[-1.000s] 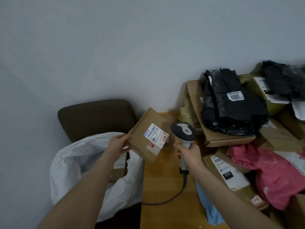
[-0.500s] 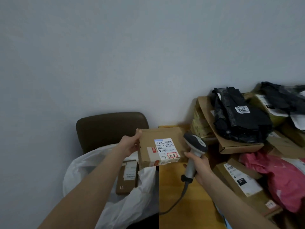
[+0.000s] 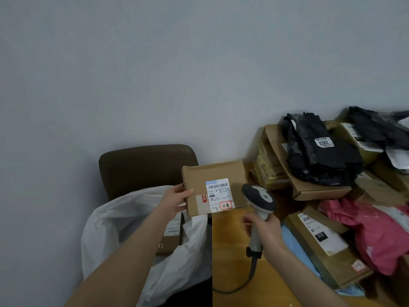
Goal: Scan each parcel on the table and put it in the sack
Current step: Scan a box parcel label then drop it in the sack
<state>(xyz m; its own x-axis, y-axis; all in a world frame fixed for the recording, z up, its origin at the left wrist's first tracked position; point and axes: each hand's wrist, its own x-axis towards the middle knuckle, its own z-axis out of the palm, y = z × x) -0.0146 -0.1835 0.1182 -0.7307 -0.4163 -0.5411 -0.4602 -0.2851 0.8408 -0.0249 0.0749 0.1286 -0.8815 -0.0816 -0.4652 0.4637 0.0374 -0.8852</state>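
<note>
Parcel (image 3: pixel 199 176): a flat brown cardboard box, its white barcode label (image 3: pixel 218 193) facing the camera, held in the air just above and to the right of the open mouth of the white sack (image 3: pixel 124 218). The left hand (image 3: pixel 174 201) grips its left edge, thumb on the front face, fingers hidden behind. The right hand (image 3: pixel 265 231), further right of the sack, is wrapped around the handle of a grey scanner (image 3: pixel 260 199). The scanner's head sits just beside the parcel's lower right corner.

The parcel looks light, since one hand carries it by a single edge, and stiff enough to keep its shape. Its matt card should not slip. An edge grip like this one suits it and leaves the label uncovered. Whether the contents are fragile cannot be told.

The sack is soft and slumped, with another labelled box (image 3: pixel 171 235) already inside. A brown chair (image 3: pixel 143 165) stands directly behind the sack. Right of the sack is the wooden table (image 3: pixel 230 251), where the scanner's cable (image 3: pixel 244 283) trails close to the sack's edge. Well to the right of the sack lie more parcels: a long box (image 3: pixel 321 240), a pink bag (image 3: pixel 371 235) and a black bag (image 3: pixel 318 156). Nothing appears to block the short way down into the sack, though its limp rim could fold inward.
</note>
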